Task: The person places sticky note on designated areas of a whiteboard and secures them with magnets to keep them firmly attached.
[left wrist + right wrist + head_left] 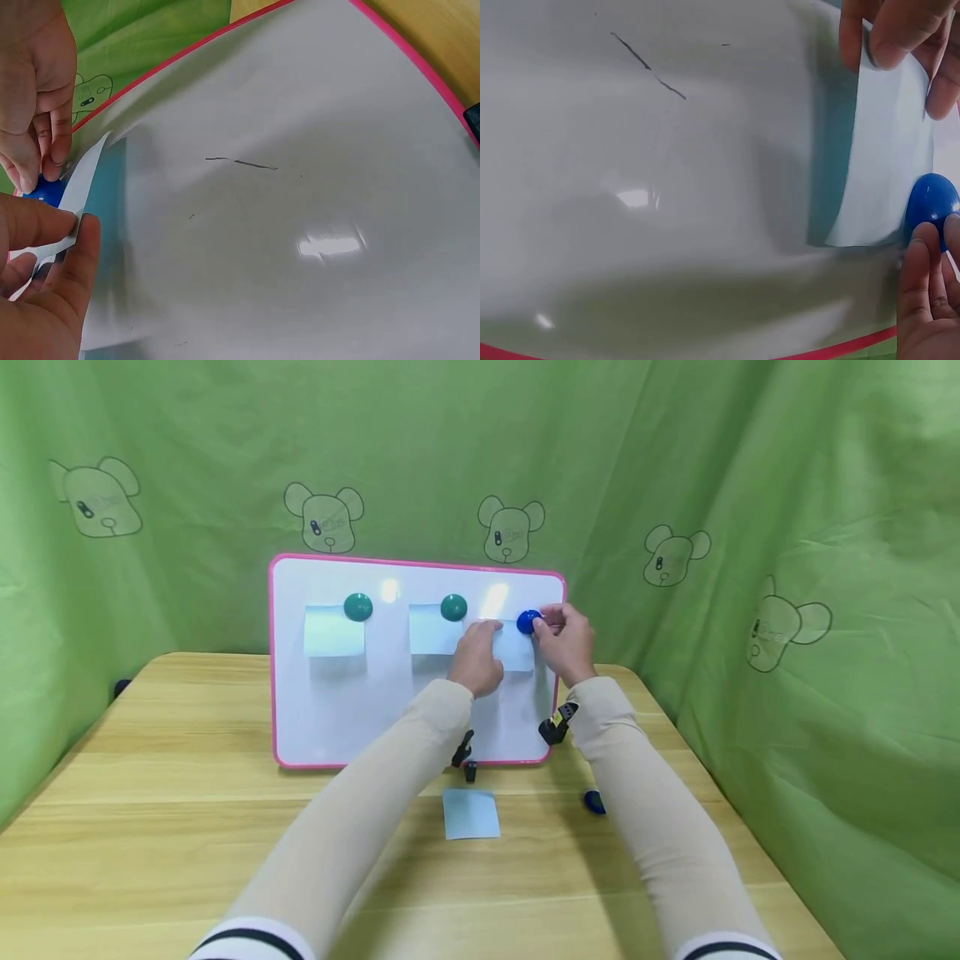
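A whiteboard [390, 718] with a pink frame stands upright on the table. My left hand [477, 660] pinches a light blue paper note [514, 649] between thumb and finger, near its left side. In the left wrist view, the left hand [49, 292] has this note [84, 180] tilted off the board. My right hand [567, 642] holds a round blue magnet [528, 622] by its edge at the note's upper right corner. The right wrist view shows that magnet [932, 201] between the fingertips of the right hand [930, 300].
Two more blue notes hang on the board, under a green magnet [358, 607] at left and another green magnet [453, 607] mid-board. A loose blue note [471, 814] lies on the wooden table [187, 827]. Beside my right forearm is a dark blue magnet [594, 802]. Green curtains [420, 460] surround the table.
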`<act>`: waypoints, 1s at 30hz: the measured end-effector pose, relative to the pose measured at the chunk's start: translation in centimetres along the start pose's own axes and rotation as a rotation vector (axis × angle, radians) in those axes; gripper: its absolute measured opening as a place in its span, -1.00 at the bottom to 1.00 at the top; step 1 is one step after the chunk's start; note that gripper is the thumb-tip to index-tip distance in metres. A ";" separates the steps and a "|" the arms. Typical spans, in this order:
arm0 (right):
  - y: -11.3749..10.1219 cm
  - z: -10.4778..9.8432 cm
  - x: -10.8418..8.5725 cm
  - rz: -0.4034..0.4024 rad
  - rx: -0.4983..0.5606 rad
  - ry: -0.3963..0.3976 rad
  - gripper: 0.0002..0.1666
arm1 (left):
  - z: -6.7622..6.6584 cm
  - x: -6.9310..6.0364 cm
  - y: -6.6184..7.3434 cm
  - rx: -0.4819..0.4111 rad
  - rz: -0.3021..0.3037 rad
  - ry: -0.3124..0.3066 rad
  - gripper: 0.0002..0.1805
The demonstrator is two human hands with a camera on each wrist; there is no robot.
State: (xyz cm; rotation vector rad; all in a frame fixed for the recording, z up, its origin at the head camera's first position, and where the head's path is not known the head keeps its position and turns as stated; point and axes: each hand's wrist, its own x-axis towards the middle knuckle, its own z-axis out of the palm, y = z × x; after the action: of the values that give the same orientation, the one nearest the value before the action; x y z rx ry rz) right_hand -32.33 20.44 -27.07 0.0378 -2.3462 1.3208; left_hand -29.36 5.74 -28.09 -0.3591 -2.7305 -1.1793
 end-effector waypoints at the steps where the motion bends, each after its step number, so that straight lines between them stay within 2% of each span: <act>1: 0.0 0.0 0.1 0.001 -0.005 0.003 -0.72 | 0.0 0.0 0.0 0.002 -0.004 -0.005 -0.34; 13: 0.2 0.6 0.6 0.005 -0.063 0.053 -0.74 | 0.0 -0.2 0.1 0.009 -0.011 -0.015 -0.36; 26: 0.3 0.4 0.0 0.022 -0.053 0.023 -0.74 | 0.1 -0.6 -0.4 -0.019 -0.022 -0.033 -0.36; 30: 0.6 0.1 -0.5 0.035 -0.040 0.013 -0.71 | 0.3 -1.0 -0.7 0.003 0.001 -0.044 -0.37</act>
State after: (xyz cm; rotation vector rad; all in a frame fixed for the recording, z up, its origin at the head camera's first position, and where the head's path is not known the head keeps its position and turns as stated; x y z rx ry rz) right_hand -32.09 20.60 -27.77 -0.0238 -2.3716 1.2860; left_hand -28.62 5.31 -29.03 -0.3905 -2.7691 -1.1810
